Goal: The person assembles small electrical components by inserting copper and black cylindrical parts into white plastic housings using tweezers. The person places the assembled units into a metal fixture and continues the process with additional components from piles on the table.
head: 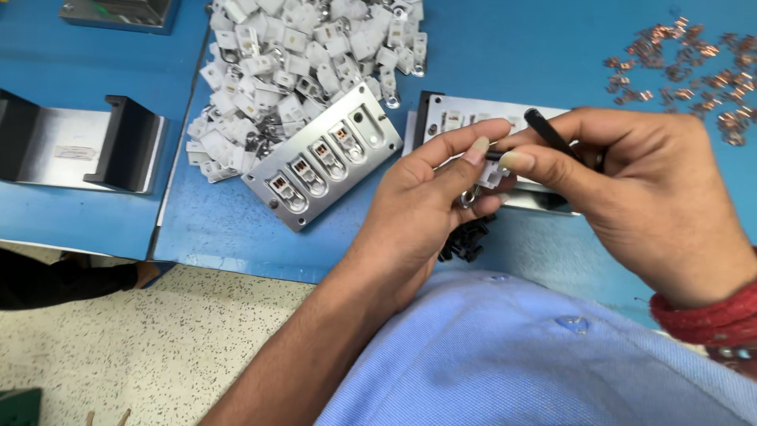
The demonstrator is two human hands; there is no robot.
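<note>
Leftmost, a black-and-steel bracket (87, 146) sits on the blue worktop (505, 63). Beside it lie a heap of white plastic housings (300, 55) and a metal jig plate (323, 158). Then the left hand (430, 197), grip pinched on a small white housing (490, 175); the right hand (631, 197) grips a thin black tool (548, 132) touching it. Copper clips (694, 63) lie far right.

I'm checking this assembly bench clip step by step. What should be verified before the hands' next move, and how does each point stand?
1. Left hand grips the small white plastic part: ok.
2. Right hand holds the thin black tool: ok.
3. Tool tip seated in the part: cannot tell, fingers hide it.
4. Metal fixture plate has a free pocket: ok, one of five shows no insert.
5. Pile of white parts stocked: ok.
6. Copper clips stocked: ok.
</note>
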